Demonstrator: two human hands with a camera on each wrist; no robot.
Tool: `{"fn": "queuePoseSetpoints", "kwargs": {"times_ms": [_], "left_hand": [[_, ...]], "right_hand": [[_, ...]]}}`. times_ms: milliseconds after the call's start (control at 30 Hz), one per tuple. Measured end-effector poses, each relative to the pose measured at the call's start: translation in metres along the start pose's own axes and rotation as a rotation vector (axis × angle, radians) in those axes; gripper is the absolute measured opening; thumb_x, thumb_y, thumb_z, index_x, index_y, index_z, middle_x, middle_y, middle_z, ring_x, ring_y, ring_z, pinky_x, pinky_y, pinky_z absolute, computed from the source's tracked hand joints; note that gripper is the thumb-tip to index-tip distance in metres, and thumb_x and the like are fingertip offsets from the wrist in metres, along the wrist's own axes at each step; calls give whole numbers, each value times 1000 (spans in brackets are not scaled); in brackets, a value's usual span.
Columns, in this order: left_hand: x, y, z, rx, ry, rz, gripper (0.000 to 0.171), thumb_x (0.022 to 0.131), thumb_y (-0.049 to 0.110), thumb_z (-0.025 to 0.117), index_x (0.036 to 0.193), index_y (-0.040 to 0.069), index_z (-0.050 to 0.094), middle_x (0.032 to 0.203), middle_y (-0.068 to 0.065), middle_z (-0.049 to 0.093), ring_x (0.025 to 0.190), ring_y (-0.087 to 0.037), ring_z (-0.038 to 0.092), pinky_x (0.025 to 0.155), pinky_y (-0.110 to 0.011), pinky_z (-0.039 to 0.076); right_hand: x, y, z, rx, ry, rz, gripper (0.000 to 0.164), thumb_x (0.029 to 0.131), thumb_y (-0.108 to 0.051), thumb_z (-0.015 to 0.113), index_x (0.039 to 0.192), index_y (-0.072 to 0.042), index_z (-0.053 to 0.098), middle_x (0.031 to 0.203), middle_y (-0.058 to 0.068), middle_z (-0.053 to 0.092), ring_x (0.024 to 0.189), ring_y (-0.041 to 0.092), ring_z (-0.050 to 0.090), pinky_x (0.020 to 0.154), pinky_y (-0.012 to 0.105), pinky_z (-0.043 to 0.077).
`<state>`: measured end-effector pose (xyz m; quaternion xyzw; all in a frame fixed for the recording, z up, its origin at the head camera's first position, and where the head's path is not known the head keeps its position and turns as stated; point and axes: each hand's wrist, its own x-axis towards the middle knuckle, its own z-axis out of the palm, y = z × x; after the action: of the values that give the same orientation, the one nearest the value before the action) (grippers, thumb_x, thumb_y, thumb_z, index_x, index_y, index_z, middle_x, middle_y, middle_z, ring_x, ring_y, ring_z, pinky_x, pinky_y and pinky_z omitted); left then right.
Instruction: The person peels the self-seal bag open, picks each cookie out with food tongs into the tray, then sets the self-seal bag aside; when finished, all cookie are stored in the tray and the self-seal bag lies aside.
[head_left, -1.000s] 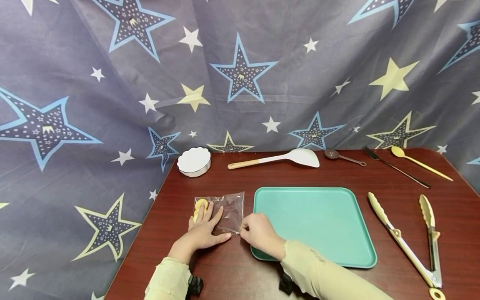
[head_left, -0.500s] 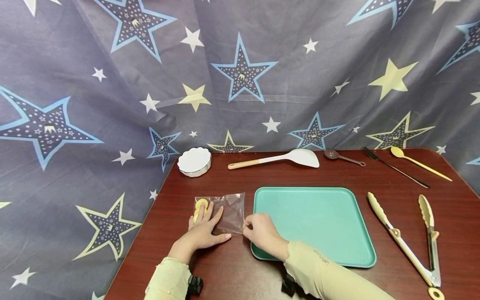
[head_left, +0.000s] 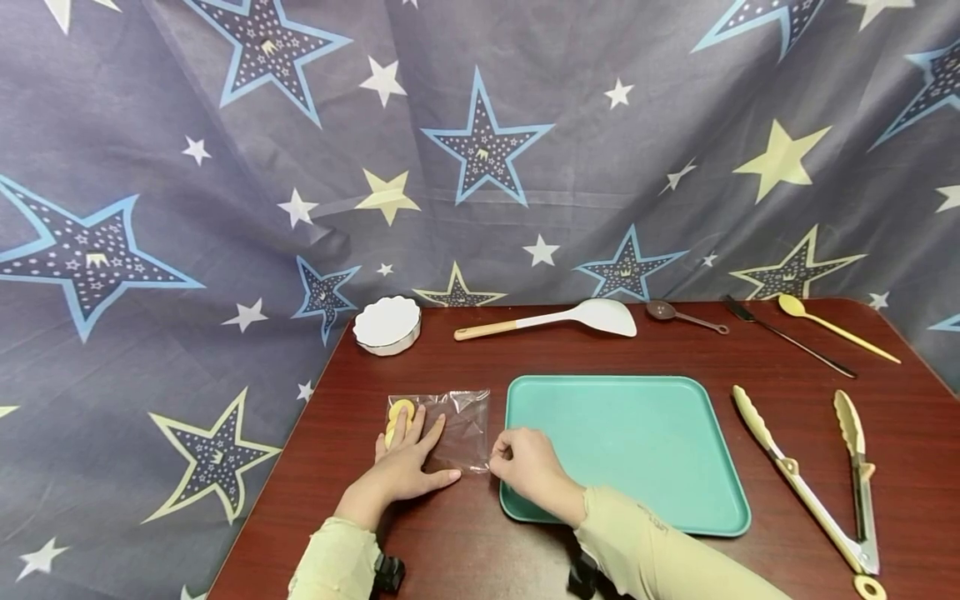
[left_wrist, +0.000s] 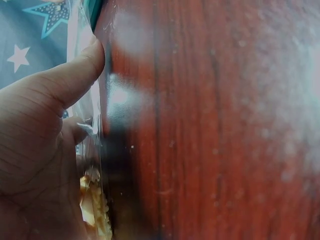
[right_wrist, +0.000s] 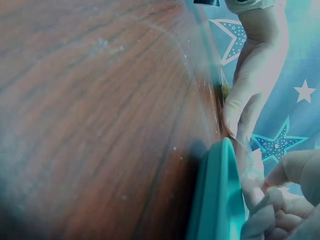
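A clear plastic bag (head_left: 467, 425) lies flat on the table, left of the teal tray. Yellow round pieces (head_left: 402, 409) sit at its left end, partly under my left fingers; a ridged edge shows on them in the left wrist view. My left hand (head_left: 401, 471) rests on the bag with its fingers spread. At the bag's near right corner, my right hand (head_left: 534, 471) pinches the plastic edge between thumb and curled fingers. The right wrist view shows these fingertips (right_wrist: 267, 190) close together beside the tray's rim, though the thin plastic there is hard to make out.
The teal tray (head_left: 622, 450) lies under my right forearm. Open tongs (head_left: 806, 492) lie at the right. Along the back are a white fluted dish (head_left: 387, 323), a white spatula (head_left: 600, 317), a brown spoon (head_left: 663, 311), a black-tipped tool (head_left: 787, 336) and a yellow spoon (head_left: 836, 329).
My right hand has shifted slightly right and toward me, and the bag's right edge has straightened and moved with it. My left hand has stayed in place on the bag.
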<state>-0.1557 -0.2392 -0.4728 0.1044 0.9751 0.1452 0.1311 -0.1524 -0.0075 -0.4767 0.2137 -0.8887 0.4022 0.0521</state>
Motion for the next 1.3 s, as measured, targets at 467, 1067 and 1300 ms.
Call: {"fn": "queuePoseSetpoints", "kwargs": {"times_ms": [467,1067,1300], "left_hand": [[0,-2,2,17,7,11,92,82,64,66,154,18,30,161,-18,10,146,-41,-6,106,-74,9],[-2,-2,0,1,-9,8,92,83,61,67,155,20,28,162,-17,9,146,-40,-7,106,-74,8],[-2,-2,-1,6,-12,13,92,82,63,66,154,19,29,161,-17,10,146,-40,-7,106,-74,9]], "right_hand": [[10,-15,13,-335,-66,-41,41,80,-46,73,83,-6,65,72,4,59,67,22,60,56,35,50],[6,-2,7,-199,-41,21,33,78,-12,70,56,-19,47,52,-10,42,52,11,46,47,27,38],[11,-2,6,-139,-36,120,17,74,-22,68,67,-19,53,58,-10,47,55,10,45,49,26,38]]}}
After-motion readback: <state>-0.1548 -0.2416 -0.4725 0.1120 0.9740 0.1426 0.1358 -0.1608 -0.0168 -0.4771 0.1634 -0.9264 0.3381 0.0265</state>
